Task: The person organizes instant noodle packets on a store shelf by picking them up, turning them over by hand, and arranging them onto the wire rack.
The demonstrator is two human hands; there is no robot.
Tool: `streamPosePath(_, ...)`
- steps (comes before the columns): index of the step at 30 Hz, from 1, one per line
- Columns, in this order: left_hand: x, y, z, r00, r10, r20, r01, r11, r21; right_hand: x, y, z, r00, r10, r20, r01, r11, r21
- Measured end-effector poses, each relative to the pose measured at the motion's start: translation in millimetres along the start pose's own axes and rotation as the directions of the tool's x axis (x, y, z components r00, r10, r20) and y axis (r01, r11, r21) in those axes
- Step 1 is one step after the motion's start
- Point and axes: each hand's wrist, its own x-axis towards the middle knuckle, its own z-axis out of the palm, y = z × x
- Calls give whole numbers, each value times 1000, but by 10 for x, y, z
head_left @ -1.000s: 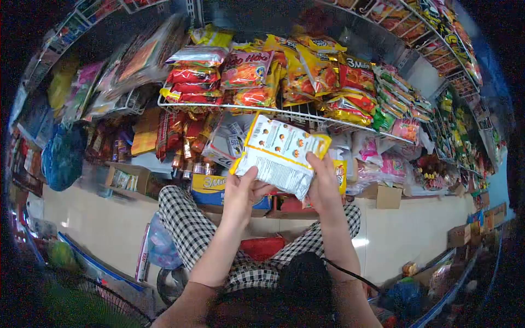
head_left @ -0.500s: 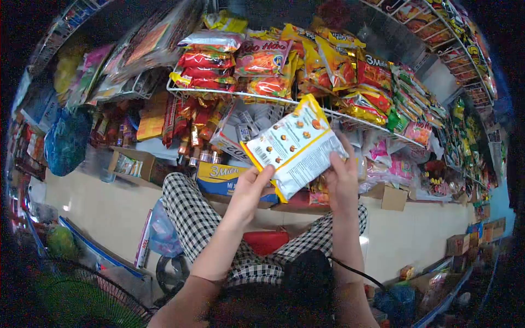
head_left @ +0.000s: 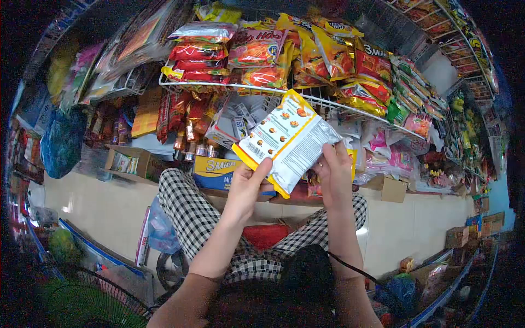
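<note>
A packet of instant noodles (head_left: 287, 142), yellow-edged with a white printed back turned up, is held between both hands above my lap. My left hand (head_left: 249, 183) pinches its lower left corner, thumb on top. On the right edge, my right hand (head_left: 334, 172) grips it with the thumb on the printed side and fingers partly hidden beneath. Just beyond the packet is a white wire shelf (head_left: 240, 86) with stacked noodle packets, among them pink ones (head_left: 258, 48) and yellow ones (head_left: 333, 54).
Below the shelf stand a blue and yellow carton (head_left: 216, 172), a small open box (head_left: 128, 163) and bottles (head_left: 190, 148). A blue bag (head_left: 63, 142) hangs at left. A fan (head_left: 90, 298) is at lower left, and a cardboard box (head_left: 394, 189) sits at right on the tiled floor.
The packet has shifted slightly left and tilted a little, still in both hands. The camera view has moved slightly, and the grip looks much the same.
</note>
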Motion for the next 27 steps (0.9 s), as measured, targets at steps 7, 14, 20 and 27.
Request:
streamPosePath(7, 3, 17, 60, 1000, -26, -17, 23, 989, -143, -30, 71, 76, 985, -67, 162, 77, 995, -58)
streamPosePath(14, 17, -14, 58, 1000, -24, 10, 25, 986, -167, -5, 103, 32, 983, -80, 166, 96, 991, -92)
streamPosePath(20, 55, -194, -117, 997, 76, -13, -71, 965, 252, 72, 379, -71, 986, 66, 156, -52, 995, -90)
streamPosePath(27, -44, -382, -634, 984, -168, -64, 173, 980, 97, 66, 499, -51, 934, 241, 266, -192, 962, -196)
